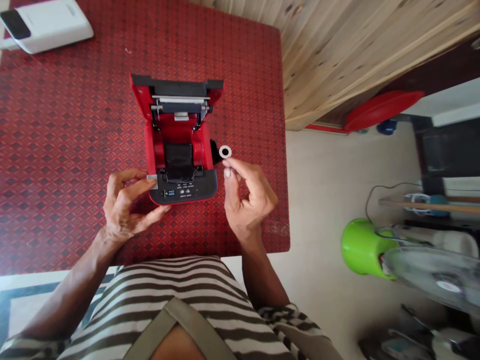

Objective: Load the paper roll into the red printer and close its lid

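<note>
Left hand (125,205): clenched, a white tab (152,182) being gripped between thumb and fingers at the printer's front corner.
Right hand (249,197): thumb and forefinger pinched together, just beside a white ring (225,152); whether anything is held cannot be told.
Red printer (178,125): placed between the 2 hands on a red patterned tablecloth (243,100), its lid raised.

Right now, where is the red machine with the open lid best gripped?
Likely by its red side walls, fingers coming from the near side, past the black control panel. The opened lid at the far end is hinged, so it seems a poor hold.
</note>
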The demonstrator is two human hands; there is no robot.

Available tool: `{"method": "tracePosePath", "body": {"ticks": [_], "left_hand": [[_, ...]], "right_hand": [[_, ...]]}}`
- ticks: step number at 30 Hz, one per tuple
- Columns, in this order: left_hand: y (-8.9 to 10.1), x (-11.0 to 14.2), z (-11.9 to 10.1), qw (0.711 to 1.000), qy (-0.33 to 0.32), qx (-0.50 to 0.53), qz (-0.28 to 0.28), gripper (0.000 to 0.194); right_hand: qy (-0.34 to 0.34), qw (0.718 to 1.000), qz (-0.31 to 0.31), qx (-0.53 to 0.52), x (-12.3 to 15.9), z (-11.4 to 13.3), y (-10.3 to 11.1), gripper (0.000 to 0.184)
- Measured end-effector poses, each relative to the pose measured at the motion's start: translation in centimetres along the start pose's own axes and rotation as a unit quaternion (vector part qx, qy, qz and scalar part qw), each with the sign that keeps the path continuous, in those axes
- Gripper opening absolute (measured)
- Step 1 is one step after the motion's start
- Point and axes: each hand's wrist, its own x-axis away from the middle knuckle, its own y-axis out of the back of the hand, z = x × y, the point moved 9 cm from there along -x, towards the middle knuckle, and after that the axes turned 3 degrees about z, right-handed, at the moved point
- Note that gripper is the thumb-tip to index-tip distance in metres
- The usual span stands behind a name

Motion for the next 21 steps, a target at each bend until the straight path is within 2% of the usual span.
{"method": "tracePosePath", "body": {"ticks": [2,5,9,12,18,21], "left_hand": [[0.1,0.0,-0.3,1.000,-0.018,0.001,-0.010,0.065],[0.2,-0.1,-0.5,1.000,-0.027,0.011,-0.001,0.074],[0.3,0.0,-0.8,0.999,-0.023,0.022,0.010,0.079],[0.1,0.1,-1.1,0.999,-0.032,0.012,0.017,0.082],[-0.3,0.2,-1.5,0.998,-0.058,-0.019,0.012,0.078],[-0.4,0.2,-1.6,0.998,-0.057,-0.018,0.015,0.079]], "right_hand": [[0.041,0.999,0.019,0.008,-1.8,0.7,-0.4,0.026],[0.072,0.987,0.141,0.019,-4.3,1.3,-3.6,0.030],[0.087,0.937,0.333,0.056,-5.7,1.8,-9.5,0.024],[0.085,0.904,0.403,0.112,-6.4,2.6,-12.2,0.022],[0.029,0.815,0.544,0.197,-7.0,3.5,-14.4,0.052],[0.019,0.788,0.577,0.212,-7.1,3.3,-14.8,0.059]]}}
